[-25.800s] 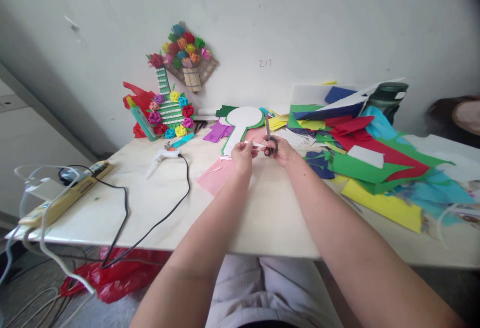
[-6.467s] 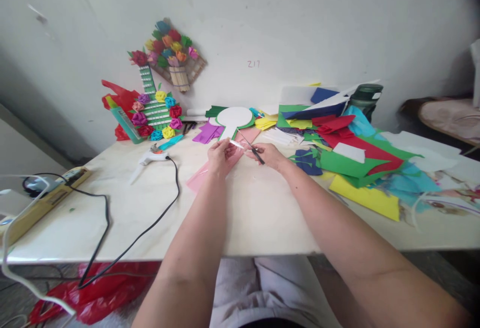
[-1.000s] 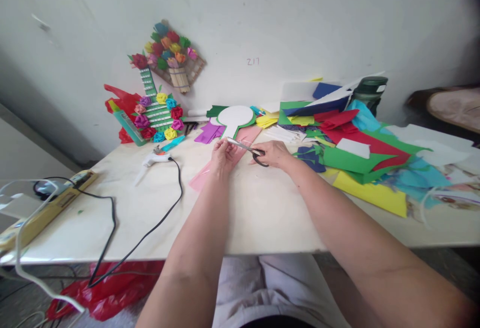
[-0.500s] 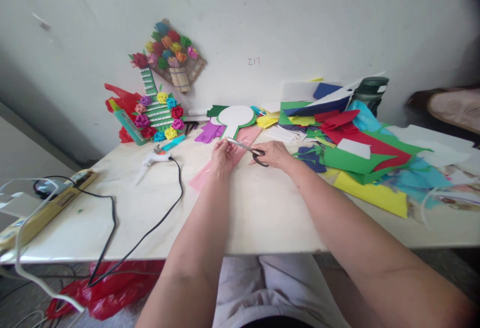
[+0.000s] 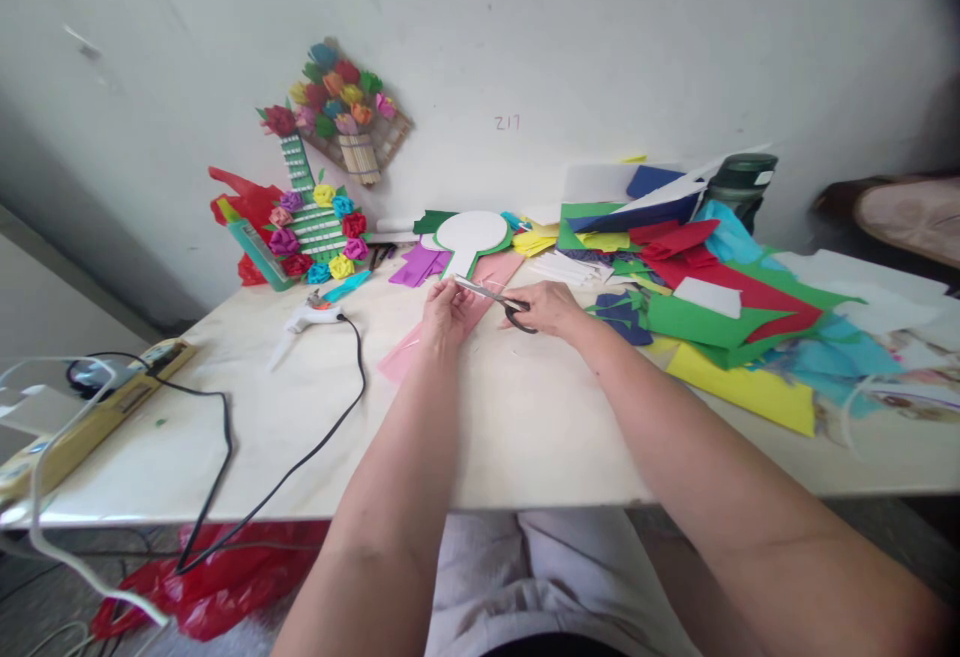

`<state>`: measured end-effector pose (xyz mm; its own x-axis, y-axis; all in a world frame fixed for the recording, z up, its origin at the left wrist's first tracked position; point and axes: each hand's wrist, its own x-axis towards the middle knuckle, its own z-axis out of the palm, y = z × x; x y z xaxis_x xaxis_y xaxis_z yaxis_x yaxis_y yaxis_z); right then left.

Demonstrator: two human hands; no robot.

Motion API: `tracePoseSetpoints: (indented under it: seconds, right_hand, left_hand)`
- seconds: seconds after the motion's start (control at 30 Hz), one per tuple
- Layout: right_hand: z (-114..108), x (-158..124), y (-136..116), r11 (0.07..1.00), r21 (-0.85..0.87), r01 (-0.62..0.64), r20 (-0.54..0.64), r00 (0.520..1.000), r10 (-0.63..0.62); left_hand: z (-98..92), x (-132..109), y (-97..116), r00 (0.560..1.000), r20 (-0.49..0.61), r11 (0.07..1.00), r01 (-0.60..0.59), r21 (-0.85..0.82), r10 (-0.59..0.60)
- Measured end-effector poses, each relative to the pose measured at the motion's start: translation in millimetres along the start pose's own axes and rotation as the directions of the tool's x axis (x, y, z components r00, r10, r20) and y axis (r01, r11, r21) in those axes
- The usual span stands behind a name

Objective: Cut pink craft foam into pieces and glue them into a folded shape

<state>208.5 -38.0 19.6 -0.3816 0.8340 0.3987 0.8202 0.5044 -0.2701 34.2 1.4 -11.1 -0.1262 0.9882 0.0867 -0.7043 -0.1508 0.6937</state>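
Observation:
My right hand [image 5: 551, 311] is closed round the black handles of a pair of scissors [image 5: 491, 295], whose blades point left. The blade tips reach the fingers of my left hand [image 5: 448, 312]. My left fingers are pinched together; whatever is between them is too small to make out. Both hands are above a pink sheet [image 5: 401, 355] on the table. Just behind them lies a white paddle-shaped cutout [image 5: 471, 231] with a green edge, beside purple paper pieces [image 5: 418, 265].
A white glue gun [image 5: 311, 317] with a black cord lies left, near a glue bottle [image 5: 255, 252] and a flower-decorated guitar shape [image 5: 311, 217]. Coloured sheets [image 5: 697, 317] pile up on the right, with a dark green bottle [image 5: 739, 187] behind. A power strip [image 5: 135, 397] sits at the left edge.

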Motion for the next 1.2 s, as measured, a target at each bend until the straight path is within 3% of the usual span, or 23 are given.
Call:
tracePoseSetpoints:
  seconds: [1.2]
  right_hand:
    - [1.9, 2.0, 1.7, 0.998, -0.030, -0.048, 0.007, 0.999, 0.048]
  left_hand:
    - [3.2, -2.7, 0.5, 0.999, -0.005, 0.999, 0.043, 0.028, -0.043]
